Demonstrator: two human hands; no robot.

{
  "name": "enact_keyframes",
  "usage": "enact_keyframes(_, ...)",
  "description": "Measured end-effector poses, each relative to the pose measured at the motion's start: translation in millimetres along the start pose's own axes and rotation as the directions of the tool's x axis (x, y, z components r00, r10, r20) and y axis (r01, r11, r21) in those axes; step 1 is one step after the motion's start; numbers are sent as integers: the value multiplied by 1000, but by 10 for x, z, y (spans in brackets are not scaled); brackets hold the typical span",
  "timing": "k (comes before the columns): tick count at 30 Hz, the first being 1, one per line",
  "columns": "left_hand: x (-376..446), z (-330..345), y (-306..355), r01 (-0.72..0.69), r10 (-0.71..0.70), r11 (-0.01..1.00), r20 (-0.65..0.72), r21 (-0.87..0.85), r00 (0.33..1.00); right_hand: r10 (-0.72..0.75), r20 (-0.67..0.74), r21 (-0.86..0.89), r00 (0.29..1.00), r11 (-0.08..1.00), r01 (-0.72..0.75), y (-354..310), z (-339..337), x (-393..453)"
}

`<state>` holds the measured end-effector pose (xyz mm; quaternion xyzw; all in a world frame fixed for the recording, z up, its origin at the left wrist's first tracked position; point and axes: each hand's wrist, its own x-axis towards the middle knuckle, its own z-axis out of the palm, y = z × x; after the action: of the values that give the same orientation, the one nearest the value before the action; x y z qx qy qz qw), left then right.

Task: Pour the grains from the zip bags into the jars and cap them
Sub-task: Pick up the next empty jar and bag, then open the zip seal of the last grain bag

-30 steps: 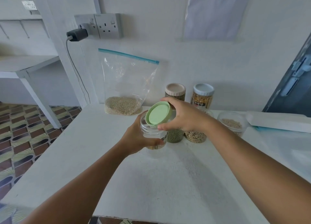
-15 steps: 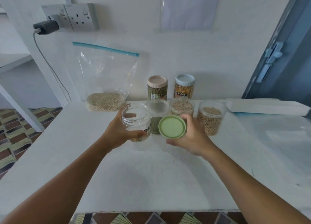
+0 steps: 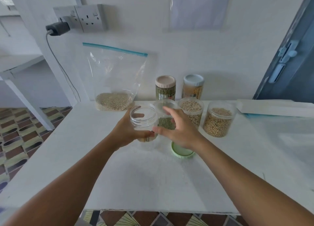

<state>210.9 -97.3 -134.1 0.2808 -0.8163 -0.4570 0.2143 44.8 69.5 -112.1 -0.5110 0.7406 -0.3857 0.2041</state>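
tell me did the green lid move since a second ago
Yes. The green lid went from above the empty jar down onto the table, right of the jar, released.

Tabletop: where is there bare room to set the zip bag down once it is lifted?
Free: the near table in front of the green lid, and the left strip beside the left hand. Crowded: the back, where the zip bag and jars cluster.

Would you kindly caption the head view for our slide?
Left hand holds an uncapped clear jar; right hand hovers open above the green lid.
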Motion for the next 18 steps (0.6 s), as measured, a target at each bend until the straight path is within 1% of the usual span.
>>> enact_keyframes(3,-3,-56,35,0,-1,1000,41,29,999,-27,88,21,996,999,26,-276,97,216)
enact_keyframes(10,-120,-378,-65,33,-34,999,66,12,997,-80,90,20,993,997,78,-462,380,419)
enact_keyframes(13,-165,-502,-84,48,-46,999,166,-13,985,-88,122,-24,989,996,91,-495,362,477)
enact_keyframes(15,-171,-708,-110,98,-99,995,237,13,967,-67,148,-18,987,997,71,-516,287,540)
enact_keyframes(16,-162,-853,-97,128,-134,991,252,40,958,-58,130,4,990,998,58,-534,234,586)
enact_keyframes(18,-75,-1168,-12,143,-166,983,229,113,959,-47,32,65,998,997,45,-595,126,724)
